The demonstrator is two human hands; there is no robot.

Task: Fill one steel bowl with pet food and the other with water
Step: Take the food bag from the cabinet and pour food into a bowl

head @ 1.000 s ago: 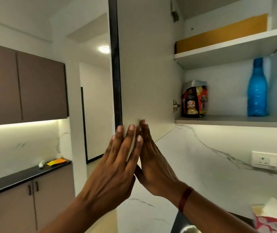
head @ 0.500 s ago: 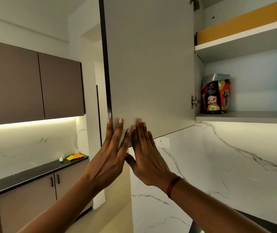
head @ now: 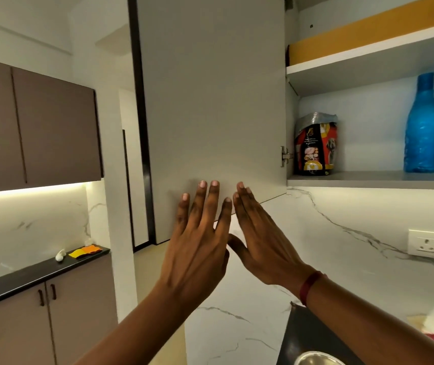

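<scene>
At the bottom edge, the rim of 1 steel bowl (head: 316, 358) shows on the dark surface (head: 305, 335). Above it, 2 hands are up side by side. The left hand (head: 197, 248) and right hand (head: 260, 241) have their fingers straight, holding nothing, with the fingertips against the lower part of the open cabinet door (head: 210, 101). Beyond the door, on the cabinet's lower shelf (head: 368, 179), the pet food bag (head: 314, 146) stands upright at the hinge side. A blue bottle (head: 422, 127) stands well apart from it along the shelf.

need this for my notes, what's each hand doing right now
Left hand: open, fingers straight, on the cabinet door, holding nothing.
Right hand: open, fingers straight, at that door's lower edge, holding nothing.
</scene>
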